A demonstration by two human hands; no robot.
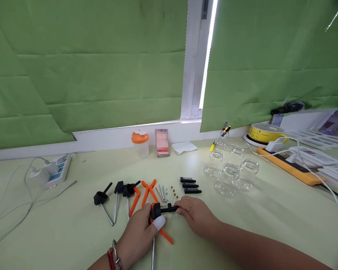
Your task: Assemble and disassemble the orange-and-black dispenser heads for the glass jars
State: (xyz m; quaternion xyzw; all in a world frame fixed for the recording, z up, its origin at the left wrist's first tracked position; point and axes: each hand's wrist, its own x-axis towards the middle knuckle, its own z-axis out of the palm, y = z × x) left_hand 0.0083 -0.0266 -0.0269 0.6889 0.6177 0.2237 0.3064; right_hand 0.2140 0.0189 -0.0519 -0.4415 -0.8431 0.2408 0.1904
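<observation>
My left hand (pixel 139 232), white wrapping on its thumb, is closed around a black plastic clamp-like head (pixel 156 211). A thin metal rod (pixel 153 251) runs down from that head, and an orange lever (pixel 166 237) sticks out below the thumb. My right hand (pixel 195 215) pinches the tip of a black stem (pixel 170 208) that extends sideways from the head. Left of my hands lie several similar black heads (pixel 100 198) with metal rods. Loose orange levers (pixel 150 191) rest just beyond my left hand. Black spring-fitted tubes (pixel 190 185) lie behind my right hand.
Screws (pixel 161 193) and tiny brown and silver parts (pixel 174 191) lie mid-table. Several glass jars (pixel 230 176) stand right. A power strip (pixel 59 170) with cables is left; an orange one (pixel 287 165) is right. An orange-lidded cup (pixel 141 144) stands at the back.
</observation>
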